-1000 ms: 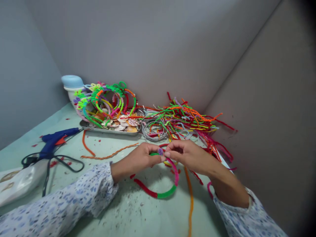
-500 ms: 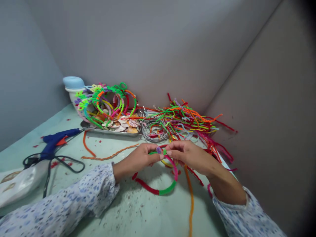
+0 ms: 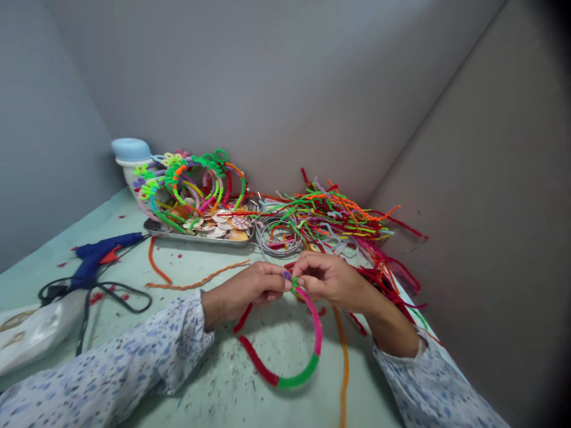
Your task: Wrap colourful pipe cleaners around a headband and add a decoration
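Between my two hands is a curved headband (image 3: 317,333) wrapped in fuzzy pipe cleaner, with pink, green and dark red sections. Its lower arc hangs toward me, and a gap shows near its red end. My left hand (image 3: 252,288) is closed on the upper part, where a bit of purple shows at the fingertips. My right hand (image 3: 332,280) pinches a small green pipe cleaner (image 3: 295,284) at the top of the pink section. The fingers partly hide the spot where the green piece meets the band.
A metal tray (image 3: 196,236) holds shells and several finished headbands (image 3: 209,163), beside a white container with a blue lid (image 3: 131,150). Loose pipe cleaners (image 3: 343,208) and coiled wire (image 3: 279,235) lie behind my hands. A blue glue gun (image 3: 91,261) with its cord rests left.
The headband's lower arc has swung down toward me, and its red end now shows more clearly. My right hand has shifted slightly left; both hands keep their pinch.
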A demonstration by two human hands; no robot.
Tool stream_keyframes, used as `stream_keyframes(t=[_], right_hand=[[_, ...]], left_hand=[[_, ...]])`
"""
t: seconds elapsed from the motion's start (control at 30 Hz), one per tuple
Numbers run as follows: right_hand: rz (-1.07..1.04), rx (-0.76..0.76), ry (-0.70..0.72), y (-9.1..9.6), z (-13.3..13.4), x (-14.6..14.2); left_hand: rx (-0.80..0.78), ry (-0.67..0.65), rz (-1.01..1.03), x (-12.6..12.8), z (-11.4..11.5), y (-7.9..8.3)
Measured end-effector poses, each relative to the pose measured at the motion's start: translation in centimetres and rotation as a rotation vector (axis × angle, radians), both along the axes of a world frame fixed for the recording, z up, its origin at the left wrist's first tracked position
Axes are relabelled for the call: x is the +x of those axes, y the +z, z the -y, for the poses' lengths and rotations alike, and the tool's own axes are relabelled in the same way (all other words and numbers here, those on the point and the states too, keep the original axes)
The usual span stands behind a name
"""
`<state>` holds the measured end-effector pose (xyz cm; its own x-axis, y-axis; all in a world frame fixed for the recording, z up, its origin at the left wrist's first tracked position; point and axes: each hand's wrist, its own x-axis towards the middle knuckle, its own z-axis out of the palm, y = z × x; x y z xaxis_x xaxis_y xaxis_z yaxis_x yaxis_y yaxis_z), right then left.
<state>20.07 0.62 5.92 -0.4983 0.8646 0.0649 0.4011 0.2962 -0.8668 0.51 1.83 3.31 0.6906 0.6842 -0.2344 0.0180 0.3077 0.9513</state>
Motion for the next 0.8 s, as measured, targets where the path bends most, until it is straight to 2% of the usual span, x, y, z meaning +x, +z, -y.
stream_keyframes(t=[0.13, 0.27, 0.37, 0.5, 0.63, 0.7, 0.8], right_hand=[[-0.022, 0.016, 0.082, -0.3, 0.0, 0.3], [-0.029, -0.137, 0.06, 0.1, -0.2, 0.8], [-0.015, -0.142, 0.015, 0.6, -0.3, 1.0], [0.097, -0.034, -0.066, 0.8, -0.1, 0.5], [0.25, 0.101, -0.143, 0.3, 0.1, -0.4], [0.249, 0.084, -0.146, 0.0, 0.0, -0.6], [0.177, -0.028, -0.123, 0.0, 0.0, -0.4]], left_hand=[[-0.093, -0.077, 0.013, -0.1, 0.1, 0.1], [-0.119, -0.016, 0.033, 0.1, 0.3, 0.2], [-0.056, 0.025, 0.022, 0.3, 0.4, 0.2], [0.08, 0.127, -0.054, 0.5, 0.3, 0.3], [0.138, 0.175, -0.146, 0.8, 0.1, 0.1], [0.135, 0.181, -0.167, 0.9, 0.2, 0.2], [0.123, 0.181, -0.175, 0.9, 0.3, 0.5]])
